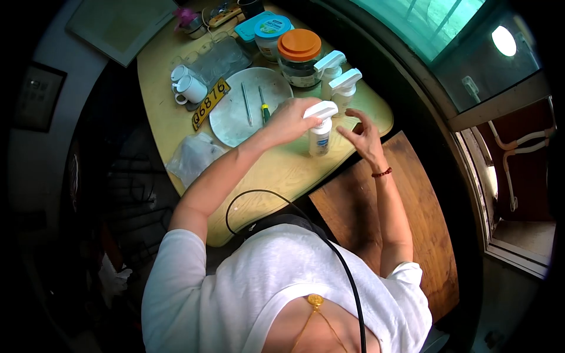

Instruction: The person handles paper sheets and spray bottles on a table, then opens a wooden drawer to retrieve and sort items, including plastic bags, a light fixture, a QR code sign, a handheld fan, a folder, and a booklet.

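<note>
On the light wood table (265,172), near its front edge, a white spray bottle (319,138) is positioned upright. The left hand (289,122) grasps it at the neck, just under the trigger head. The right hand (366,141) is released, fingers parted and curved, just beside the bottle and apart from it; a dark red bead bracelet (381,172) is on the wrist.

Markings: the yellow plate (210,105) reads "Q6876" in dark characters. The bottle bears a blue-printed label, lettering too small to read. Pale print on the blue lid (272,26) of a clear jar cannot be read with certainty.

Condition of the bottle: white body, white trigger head with a broad, flat top. Two more bottles (343,99) with white trigger heads stand behind it, next to a clear jar with an orange lid (299,45).

Left of these, a round grey-white tray (231,120) holds a slender metallic tool (247,105) and a screwdriver (265,110) with a green and yellow handle. White mugs (191,89) and a clear plastic bag (195,157) lie farther left.
</note>
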The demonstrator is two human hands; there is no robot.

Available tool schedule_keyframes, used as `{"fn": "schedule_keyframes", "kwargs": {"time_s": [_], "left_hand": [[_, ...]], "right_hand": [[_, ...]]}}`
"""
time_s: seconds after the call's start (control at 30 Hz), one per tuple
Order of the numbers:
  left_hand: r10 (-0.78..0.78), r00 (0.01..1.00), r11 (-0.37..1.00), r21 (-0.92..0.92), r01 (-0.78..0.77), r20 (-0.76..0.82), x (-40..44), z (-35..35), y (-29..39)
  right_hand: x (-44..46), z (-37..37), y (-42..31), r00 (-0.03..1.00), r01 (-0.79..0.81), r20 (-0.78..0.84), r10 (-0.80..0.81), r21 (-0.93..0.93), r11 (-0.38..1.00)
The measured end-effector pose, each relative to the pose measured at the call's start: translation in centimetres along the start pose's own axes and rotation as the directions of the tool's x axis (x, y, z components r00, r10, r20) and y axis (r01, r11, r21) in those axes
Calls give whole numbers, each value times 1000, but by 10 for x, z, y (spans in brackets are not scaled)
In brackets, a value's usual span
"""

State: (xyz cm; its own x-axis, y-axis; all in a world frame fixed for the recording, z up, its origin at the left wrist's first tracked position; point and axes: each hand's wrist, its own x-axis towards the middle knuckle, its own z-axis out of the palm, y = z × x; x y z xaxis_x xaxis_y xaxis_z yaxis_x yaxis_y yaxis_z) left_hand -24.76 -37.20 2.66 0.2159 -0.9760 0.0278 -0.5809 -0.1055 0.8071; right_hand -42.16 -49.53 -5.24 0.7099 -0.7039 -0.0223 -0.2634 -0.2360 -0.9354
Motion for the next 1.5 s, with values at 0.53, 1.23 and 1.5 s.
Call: {"fn": "schedule_keyframes", "kwargs": {"time_s": [0.53,1.23,1.5], "left_hand": [[-626,777,517,-712,474,63,-57,89,-84],[-917,397,-7,-994,-107,-37,-67,85,-265],[-857,478,-179,-981,74,193,-84,82,-249]], "right_hand": [[28,-17,43,962,46,-243,-125,-308,950],[49,-14,54,987,53,-140,-76,-162,985],[-43,-1,50,885,-72,-465,-26,-191,979]]}}
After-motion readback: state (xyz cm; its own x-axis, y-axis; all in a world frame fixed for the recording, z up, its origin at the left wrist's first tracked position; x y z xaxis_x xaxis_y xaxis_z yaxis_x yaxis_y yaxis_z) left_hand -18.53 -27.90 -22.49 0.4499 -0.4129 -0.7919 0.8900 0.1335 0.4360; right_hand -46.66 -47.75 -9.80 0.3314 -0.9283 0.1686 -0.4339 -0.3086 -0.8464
